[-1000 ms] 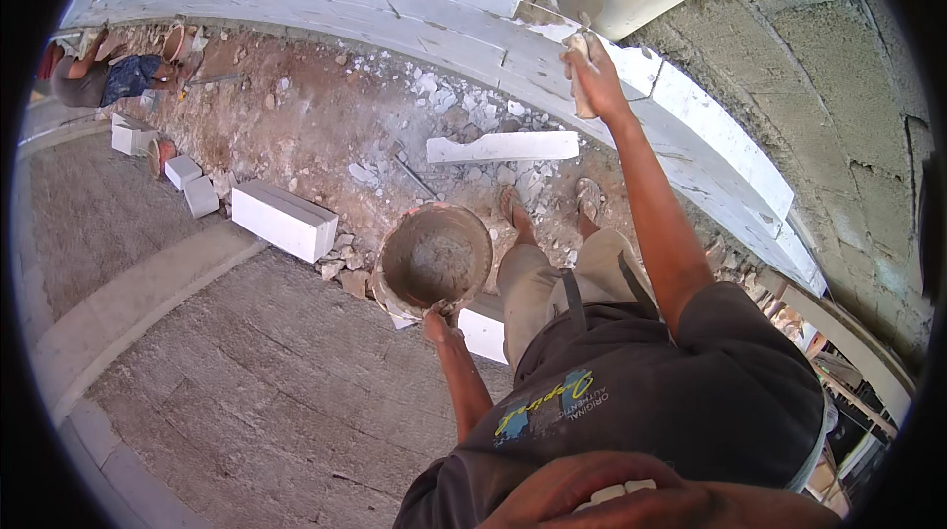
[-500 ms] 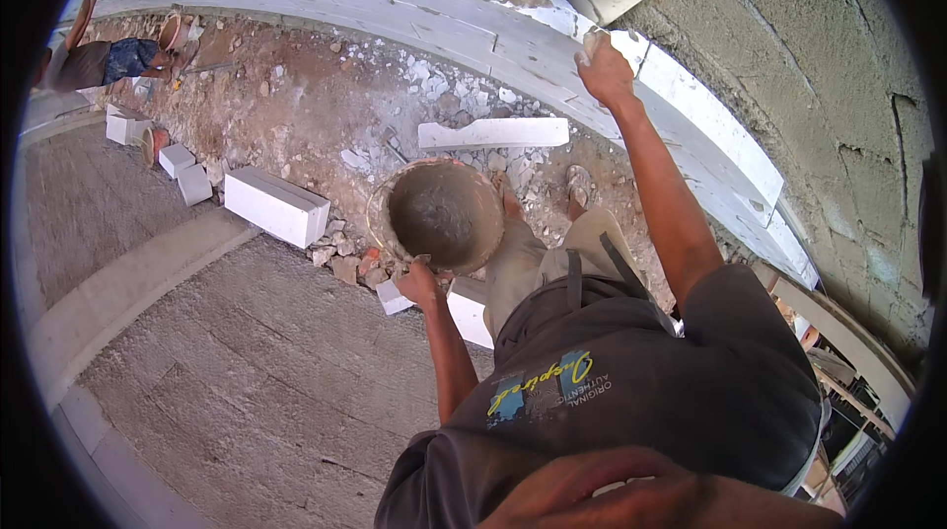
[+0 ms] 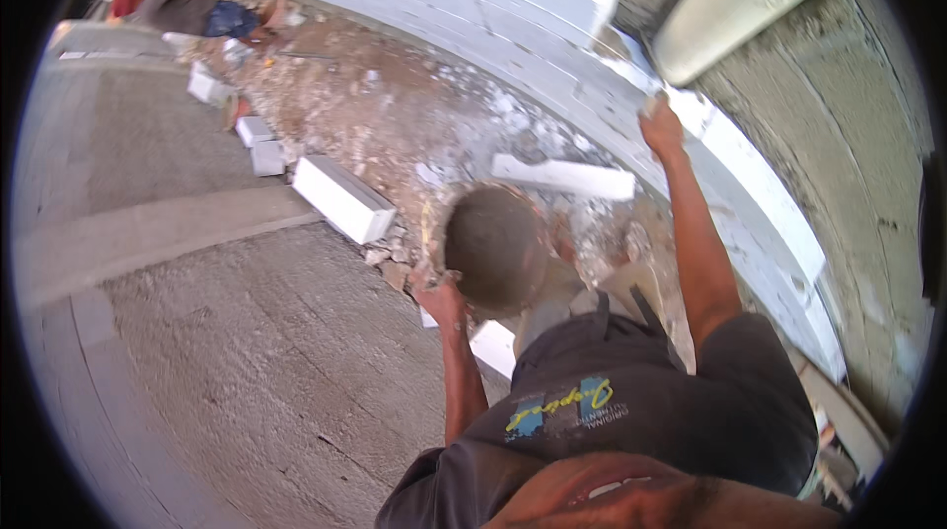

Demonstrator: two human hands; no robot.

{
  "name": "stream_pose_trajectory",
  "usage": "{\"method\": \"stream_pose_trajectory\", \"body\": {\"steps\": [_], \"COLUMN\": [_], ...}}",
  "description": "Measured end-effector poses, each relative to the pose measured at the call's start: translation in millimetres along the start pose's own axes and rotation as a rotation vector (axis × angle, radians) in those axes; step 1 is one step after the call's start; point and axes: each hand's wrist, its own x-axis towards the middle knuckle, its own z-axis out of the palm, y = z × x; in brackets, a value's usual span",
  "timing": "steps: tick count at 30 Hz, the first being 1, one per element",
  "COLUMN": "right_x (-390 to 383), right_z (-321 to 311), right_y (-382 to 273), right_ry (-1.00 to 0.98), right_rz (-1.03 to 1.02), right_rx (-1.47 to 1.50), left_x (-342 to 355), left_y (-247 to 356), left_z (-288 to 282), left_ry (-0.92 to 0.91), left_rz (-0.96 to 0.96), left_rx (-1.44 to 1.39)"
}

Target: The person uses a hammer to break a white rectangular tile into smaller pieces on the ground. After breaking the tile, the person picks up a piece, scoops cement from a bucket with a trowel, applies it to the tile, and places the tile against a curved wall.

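Closed on the near rim of a bucket, my left hand (image 3: 439, 294) steadies it. The round bucket (image 3: 541, 243) holds wet grey mortar (image 3: 488, 248) and sits against my legs, above the rubble. My right arm reaches out to the top of a white block wall (image 3: 582, 75). There my right hand (image 3: 665, 130) is closed with its fingers curled, beside the wall's upper edge. A small pale bit shows at its fingers, too small to name.
A long white block (image 3: 340, 198) and smaller white blocks (image 3: 258, 142) line the slab edge at left. A broken white piece (image 3: 564, 177) lies on rubble beyond the bucket. Another person (image 3: 202, 11) is by the wall, far left. A pale beam (image 3: 750, 6) hangs at upper right.
The whole view has swung, so the scene sits further right and lower. My left hand keeps its hold on the bucket. My right hand stays at the wall top, still closed.
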Motion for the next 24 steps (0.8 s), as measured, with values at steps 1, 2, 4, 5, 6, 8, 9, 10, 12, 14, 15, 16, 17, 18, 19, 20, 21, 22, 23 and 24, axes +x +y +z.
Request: {"method": "stream_pose_trajectory", "body": {"steps": [1,2,4,5,6,8,9,10,12,14,15,16,17,18,19,20,21,22,23,24], "right_x": [0.8,-3.3,-22.5,-39.4,-55.4,-92.2,-109.0,-126.0,-155.3,-176.1,-182.7,-190.6,-195.1,-196.8,-192.3,-192.7,-190.4,-182.2,-178.3,-173.6], "right_z": [0.3,-0.3,-2.3,-3.4,-7.8,-18.7,-25.8,-33.0,-51.3,-74.1,-88.0,-103.5,-119.8,-135.0,-150.9,-163.2,-174.2,-183.3,-187.8,-188.9], "right_y": [2.6,6.0,13.2,17.0,21.6,30.9,34.8,37.8,39.7,34.0,29.8,24.0,18.1,10.0,1.4,-6.7,-17.4,-25.7,-38.1,-48.2], "right_ry": [0.029,0.005,-0.351,-0.395,-0.482,-0.595,-0.689,-0.742,-0.803,-0.824,-0.840,-0.842,-0.796,-0.732,-0.782,-0.653,-0.648,-0.654,-0.609,-0.617], "right_rz": [-0.093,-0.212,0.157,0.262,0.400,0.449,0.503,0.498,0.468,0.315,0.186,0.140,-0.035,-0.087,-0.148,-0.398,-0.496,-0.443,-0.508,-0.398], "right_rx": [0.100,0.220,0.866,1.031,1.207,1.403,1.396,1.402,1.185,1.026,0.975,0.856,0.772,0.589,0.392,0.297,0.210,0.108,0.088,-0.014], "left_x": [-1.5,2.6,7.5,8.3,9.6,8.5,7.4,5.5,7.4,11.3,13.1,15.8,18.7,19.9,21.3,22.2,21.5,24.8,22.7,23.3], "left_y": [5.4,12.7,29.1,38.6,49.3,72.4,84.3,95.6,117.4,134.6,141.1,146.6,151.4,155.1,158.7,162.9,166.4,173.8,178.6,185.6], "left_z": [1.7,0.5,4.0,5.9,9.6,16.1,20.1,24.1,32.9,41.6,46.3,50.2,53.9,57.8,61.0,65.9,66.5,72.8,74.1,78.8], "left_ry": [0.020,0.049,0.025,-0.020,-0.036,-0.069,-0.086,-0.106,-0.155,-0.205,-0.240,-0.271,-0.297,-0.310,-0.342,-0.353,-0.359,-0.372,-0.401,-0.419], "left_rz": [0.062,-0.021,-0.121,-0.174,-0.123,-0.002,-0.055,-0.100,-0.087,-0.017,0.060,0.046,0.090,0.153,0.150,0.216,0.217,0.208,0.174,0.202], "left_rx": [-0.117,-0.015,-0.089,-0.123,-0.128,-0.152,-0.176,-0.224,-0.293,-0.313,-0.319,-0.295,-0.256,-0.266,-0.302,-0.345,-0.340,-0.228,-0.231,-0.262]}}
